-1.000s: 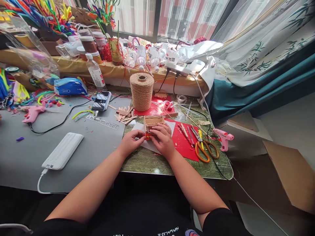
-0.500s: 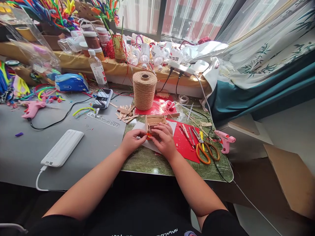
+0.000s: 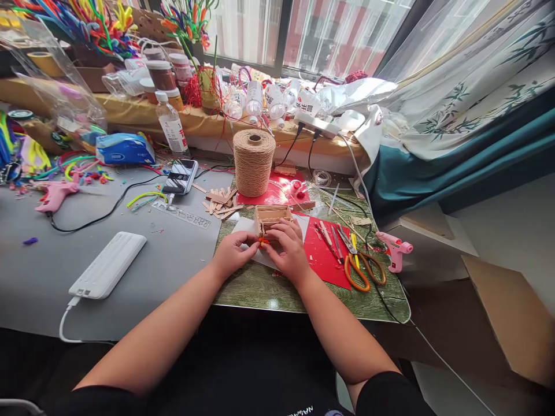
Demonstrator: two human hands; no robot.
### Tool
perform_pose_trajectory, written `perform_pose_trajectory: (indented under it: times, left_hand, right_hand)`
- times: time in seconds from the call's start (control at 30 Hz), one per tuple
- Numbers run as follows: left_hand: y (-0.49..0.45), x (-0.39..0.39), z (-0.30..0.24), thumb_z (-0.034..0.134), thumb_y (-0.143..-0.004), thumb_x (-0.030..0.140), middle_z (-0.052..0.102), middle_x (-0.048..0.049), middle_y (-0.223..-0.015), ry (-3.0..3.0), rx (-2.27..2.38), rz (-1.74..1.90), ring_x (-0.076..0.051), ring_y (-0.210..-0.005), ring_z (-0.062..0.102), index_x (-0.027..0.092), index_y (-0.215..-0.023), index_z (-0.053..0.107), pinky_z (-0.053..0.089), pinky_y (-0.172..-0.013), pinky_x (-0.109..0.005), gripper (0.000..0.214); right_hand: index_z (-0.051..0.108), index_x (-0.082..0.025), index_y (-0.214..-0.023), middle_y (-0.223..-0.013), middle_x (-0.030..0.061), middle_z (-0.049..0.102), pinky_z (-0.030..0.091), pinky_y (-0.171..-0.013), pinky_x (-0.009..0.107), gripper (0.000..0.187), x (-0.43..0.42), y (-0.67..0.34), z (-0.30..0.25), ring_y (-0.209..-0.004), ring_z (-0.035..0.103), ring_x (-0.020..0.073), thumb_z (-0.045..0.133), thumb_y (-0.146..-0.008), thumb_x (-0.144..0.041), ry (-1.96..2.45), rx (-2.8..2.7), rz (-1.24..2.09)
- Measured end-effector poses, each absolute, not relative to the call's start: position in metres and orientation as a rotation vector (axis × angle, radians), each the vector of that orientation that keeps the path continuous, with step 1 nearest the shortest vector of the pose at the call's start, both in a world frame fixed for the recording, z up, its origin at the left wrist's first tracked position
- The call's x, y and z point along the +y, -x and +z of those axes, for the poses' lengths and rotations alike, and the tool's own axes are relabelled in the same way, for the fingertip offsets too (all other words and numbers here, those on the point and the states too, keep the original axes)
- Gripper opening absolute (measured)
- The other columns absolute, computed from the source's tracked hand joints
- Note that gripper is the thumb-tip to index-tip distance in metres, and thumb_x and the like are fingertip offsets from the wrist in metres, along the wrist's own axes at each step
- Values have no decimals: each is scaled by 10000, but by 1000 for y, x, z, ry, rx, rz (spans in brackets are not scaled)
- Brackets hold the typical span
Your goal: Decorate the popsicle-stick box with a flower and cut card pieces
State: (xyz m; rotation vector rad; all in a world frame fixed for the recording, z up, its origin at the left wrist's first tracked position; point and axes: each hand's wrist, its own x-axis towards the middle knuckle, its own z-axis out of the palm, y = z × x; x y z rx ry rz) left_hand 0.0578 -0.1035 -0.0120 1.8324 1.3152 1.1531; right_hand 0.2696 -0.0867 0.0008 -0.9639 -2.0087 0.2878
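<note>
Both hands meet over a white sheet on the green mat (image 3: 303,300). My left hand (image 3: 233,252) and my right hand (image 3: 288,248) pinch a small orange and red piece (image 3: 263,241) between their fingertips. That piece sits against the front of a small box of wooden sticks (image 3: 272,216), just beyond my fingers. A red paper sheet (image 3: 323,257) lies to the right under my right hand's edge.
A big spool of jute twine (image 3: 254,162) stands behind the box, with loose wooden sticks (image 3: 221,202) at its left. Orange-handled scissors (image 3: 362,268) and a pink glue gun (image 3: 394,249) lie right. A white power bank (image 3: 108,264), phone (image 3: 180,176) and another pink glue gun (image 3: 54,195) lie left.
My hands have stayed at the box with only small finger shifts on the orange piece. The view has moved a little.
</note>
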Motion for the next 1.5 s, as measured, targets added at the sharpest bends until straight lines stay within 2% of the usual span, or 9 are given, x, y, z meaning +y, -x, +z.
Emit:
perform_pose_trajectory:
  times: [0.23,0.8,0.87,0.93,1.03,1.13,1.23,1.37,1.5]
  left_hand:
    - [-56,-103,-13,743,-853,428,749,-47,-903,-1833,1276,1123,-212,-824,686,225,-930,713,563,-805,-362,219]
    - [-61,-98,-18,748,-867,427,699,-27,-865,-1704,1265,1098,-184,-796,658,223,-908,670,569,-794,-349,222]
    - [-61,-96,-20,782,-840,407,694,-43,-966,-1671,1231,1149,-197,-880,674,231,-997,656,586,-829,-362,268]
    - [-62,-94,-21,817,-808,394,670,-80,-1161,-1630,1185,1225,-233,-1059,674,250,-1143,630,598,-891,-388,410]
    - [-62,-90,-21,836,-791,382,545,-118,-1450,-1596,1104,1281,-296,-1338,563,296,-1345,552,572,-1023,-452,628]
    - [-58,-88,-18,814,-818,396,432,-124,-1581,-1566,1060,1318,-322,-1450,465,328,-1440,477,505,-1124,-514,711]
    - [-52,-84,-12,796,-838,419,347,-119,-1644,-1578,1107,1297,-333,-1525,367,356,-1502,405,427,-1192,-558,773]
    - [-49,-73,-7,887,-741,417,182,-125,-1725,-1744,1136,1041,-384,-1587,224,376,-1622,217,344,-1235,-612,1107]
    - [-53,-64,-7,869,-770,423,222,-121,-1723,-1784,983,985,-365,-1587,240,358,-1649,169,339,-1260,-566,1126]
  right_hand:
    - [667,-315,-1319,-1309,57,694,280,-1269,621,350,-81,-280,-4,-1402,511,306,670,-969,-300,888,-2075,262]
    - [683,-325,-1304,-1257,52,698,272,-1285,597,342,-80,-275,-5,-1396,514,297,666,-968,-268,933,-2028,231]
    - [692,-324,-1289,-1249,53,700,295,-1274,594,327,-80,-275,-5,-1390,521,296,664,-969,-265,928,-2023,224]
    - [699,-320,-1275,-1238,54,704,310,-1264,595,311,-80,-275,-4,-1383,527,296,658,-972,-262,926,-2023,220]
    - [685,-315,-1293,-1241,58,699,330,-1253,594,324,-80,-277,-3,-1376,536,292,651,-975,-267,899,-2016,226]
    - [624,-321,-1371,-1347,72,653,354,-1240,591,401,-81,-282,-3,-1397,518,299,637,-974,-264,927,-1891,225]
    - [528,-316,-1470,-1507,103,539,382,-1221,582,503,-78,-287,-4,-1438,481,309,623,-977,-279,1018,-1738,262]
    - [374,-286,-1580,-1638,142,378,385,-1232,525,718,-73,-287,-12,-1510,400,298,698,-944,-359,1060,-1729,407]
    - [231,-270,-1635,-1658,163,332,355,-1257,500,1007,-72,-282,-20,-1549,338,300,828,-837,-417,1060,-1743,525]
